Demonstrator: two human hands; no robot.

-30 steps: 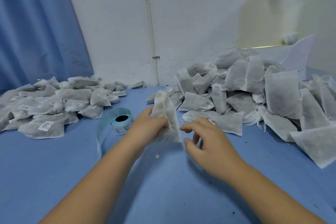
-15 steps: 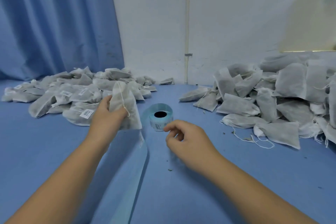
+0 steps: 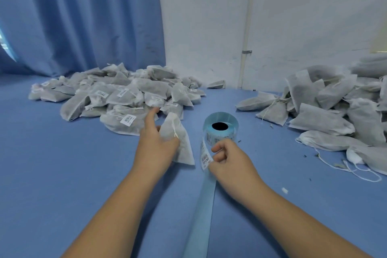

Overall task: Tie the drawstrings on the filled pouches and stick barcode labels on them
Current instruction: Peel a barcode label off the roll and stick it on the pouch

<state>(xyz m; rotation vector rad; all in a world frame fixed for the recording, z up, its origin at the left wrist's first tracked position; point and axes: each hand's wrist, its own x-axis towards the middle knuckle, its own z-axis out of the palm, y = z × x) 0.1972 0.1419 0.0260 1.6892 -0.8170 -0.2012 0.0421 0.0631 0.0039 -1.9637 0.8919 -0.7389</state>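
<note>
Pouch (image 3: 181,142), neck pointing away, gripped by left hand (image 3: 156,144) just left of label roll (image 3: 221,126); right hand (image 3: 229,160), at roll's near side, pinches label (image 3: 205,158); likely carries it leftward.

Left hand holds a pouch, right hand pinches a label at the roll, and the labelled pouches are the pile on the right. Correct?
No. The head view shows the labelled pouches in the left pile; the right pile shows no labels. Otherwise yes: the left hand holds a pouch and the right hand pinches a label by the roll.
</note>
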